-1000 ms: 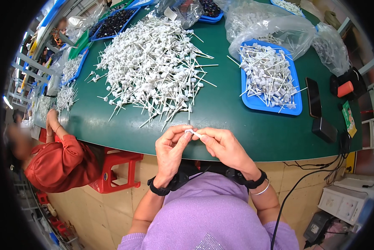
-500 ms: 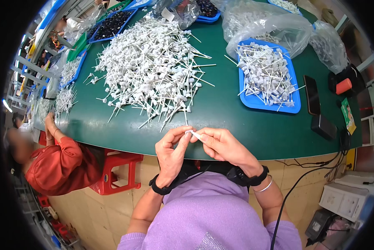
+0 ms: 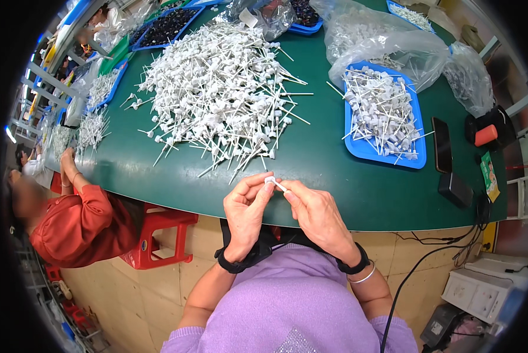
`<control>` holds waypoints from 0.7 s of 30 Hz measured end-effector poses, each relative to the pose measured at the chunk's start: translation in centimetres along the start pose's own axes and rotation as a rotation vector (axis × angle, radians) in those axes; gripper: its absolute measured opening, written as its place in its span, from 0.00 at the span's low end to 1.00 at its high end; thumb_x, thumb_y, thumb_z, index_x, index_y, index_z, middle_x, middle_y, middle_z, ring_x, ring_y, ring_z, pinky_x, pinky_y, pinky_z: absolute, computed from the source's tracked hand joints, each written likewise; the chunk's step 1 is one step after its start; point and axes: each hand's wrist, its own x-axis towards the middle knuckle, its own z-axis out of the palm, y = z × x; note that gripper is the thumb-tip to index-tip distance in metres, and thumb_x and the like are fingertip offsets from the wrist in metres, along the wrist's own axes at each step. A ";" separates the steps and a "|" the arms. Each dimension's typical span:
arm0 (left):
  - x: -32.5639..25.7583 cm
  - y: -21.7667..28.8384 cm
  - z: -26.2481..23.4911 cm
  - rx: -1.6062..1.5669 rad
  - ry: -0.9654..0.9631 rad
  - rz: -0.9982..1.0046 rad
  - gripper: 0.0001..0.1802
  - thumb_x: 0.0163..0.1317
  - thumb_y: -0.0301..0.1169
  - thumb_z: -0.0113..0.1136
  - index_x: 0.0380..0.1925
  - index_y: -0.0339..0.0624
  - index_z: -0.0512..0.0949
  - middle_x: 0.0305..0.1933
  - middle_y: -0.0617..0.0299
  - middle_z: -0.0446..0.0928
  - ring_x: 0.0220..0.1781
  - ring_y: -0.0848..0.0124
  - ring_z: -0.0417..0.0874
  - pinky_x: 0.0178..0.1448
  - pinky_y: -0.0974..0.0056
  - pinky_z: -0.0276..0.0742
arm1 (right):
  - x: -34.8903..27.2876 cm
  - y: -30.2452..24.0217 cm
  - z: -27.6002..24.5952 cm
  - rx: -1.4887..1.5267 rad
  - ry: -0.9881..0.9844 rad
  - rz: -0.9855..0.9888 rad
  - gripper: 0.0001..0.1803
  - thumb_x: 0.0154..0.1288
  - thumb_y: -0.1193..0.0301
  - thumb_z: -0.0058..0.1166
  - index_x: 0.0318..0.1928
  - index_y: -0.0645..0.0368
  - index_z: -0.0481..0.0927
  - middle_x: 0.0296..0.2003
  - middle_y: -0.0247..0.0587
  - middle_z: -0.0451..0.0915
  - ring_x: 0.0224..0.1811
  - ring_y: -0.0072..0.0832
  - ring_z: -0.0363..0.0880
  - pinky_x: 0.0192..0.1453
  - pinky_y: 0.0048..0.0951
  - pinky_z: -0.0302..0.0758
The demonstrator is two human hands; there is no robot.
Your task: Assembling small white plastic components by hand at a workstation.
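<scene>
Above the table's near edge, my left hand (image 3: 244, 213) pinches a small white plastic piece (image 3: 270, 180) between thumb and fingertips. My right hand (image 3: 321, 213) is closed on the thin white stem (image 3: 281, 186) that reaches from this piece toward its fingertips. Whether stem and head are one part or two, I cannot tell. Just beyond my hands spreads a large heap of similar white stemmed pieces (image 3: 211, 88). More of them lie in a blue tray (image 3: 358, 150) to the right.
Clear plastic bags (image 3: 387, 44) sit behind the tray. A phone (image 3: 441, 144) and a black box (image 3: 455, 189) lie on the green table (image 3: 311, 138) at right. A co-worker in red (image 3: 76, 226) sits at left near a red stool (image 3: 158, 238). Cables (image 3: 428, 250) hang at right.
My hands have drawn slightly apart, and more of the piece's white head and stem now shows between them. The whole view has shifted a little.
</scene>
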 end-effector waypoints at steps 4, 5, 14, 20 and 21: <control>0.0 0.0 0.1 0.021 0.010 0.030 0.12 0.69 0.22 0.60 0.51 0.30 0.79 0.47 0.50 0.85 0.48 0.73 0.85 0.54 0.69 0.80 | 0.0 0.0 0.3 -0.013 0.019 -0.017 0.11 0.74 0.73 0.49 0.53 0.59 0.76 0.29 0.58 0.79 0.31 0.57 0.78 0.32 0.48 0.71; -0.1 0.0 0.1 0.027 0.013 0.035 0.12 0.69 0.21 0.60 0.51 0.30 0.79 0.47 0.51 0.85 0.47 0.73 0.85 0.54 0.69 0.80 | -0.1 -0.2 0.4 -0.018 0.021 -0.013 0.10 0.74 0.73 0.49 0.52 0.59 0.76 0.29 0.58 0.79 0.31 0.57 0.78 0.32 0.49 0.71; -0.1 -0.3 -0.8 0.776 0.020 0.453 0.13 0.67 0.18 0.60 0.51 0.31 0.80 0.45 0.52 0.86 0.46 0.73 0.85 0.53 0.71 0.78 | -0.1 -0.5 0.5 -0.165 0.054 -0.086 0.07 0.72 0.74 0.50 0.48 0.61 0.75 0.30 0.57 0.80 0.32 0.56 0.79 0.31 0.50 0.71; 1.0 0.5 -0.7 0.020 -0.016 -0.075 0.14 0.68 0.25 0.62 0.52 0.31 0.80 0.45 0.52 0.86 0.47 0.70 0.87 0.52 0.69 0.81 | -0.4 -1.5 -0.8 -0.214 0.046 -0.090 0.06 0.72 0.74 0.51 0.47 0.60 0.74 0.29 0.52 0.78 0.30 0.54 0.79 0.30 0.49 0.71; 1.0 0.7 -0.6 0.008 -0.026 -0.113 0.14 0.69 0.26 0.62 0.52 0.31 0.80 0.44 0.53 0.86 0.47 0.70 0.87 0.51 0.69 0.81 | -0.5 -1.6 -1.0 -0.212 0.046 -0.072 0.06 0.73 0.73 0.51 0.46 0.60 0.74 0.28 0.52 0.78 0.30 0.54 0.79 0.30 0.49 0.71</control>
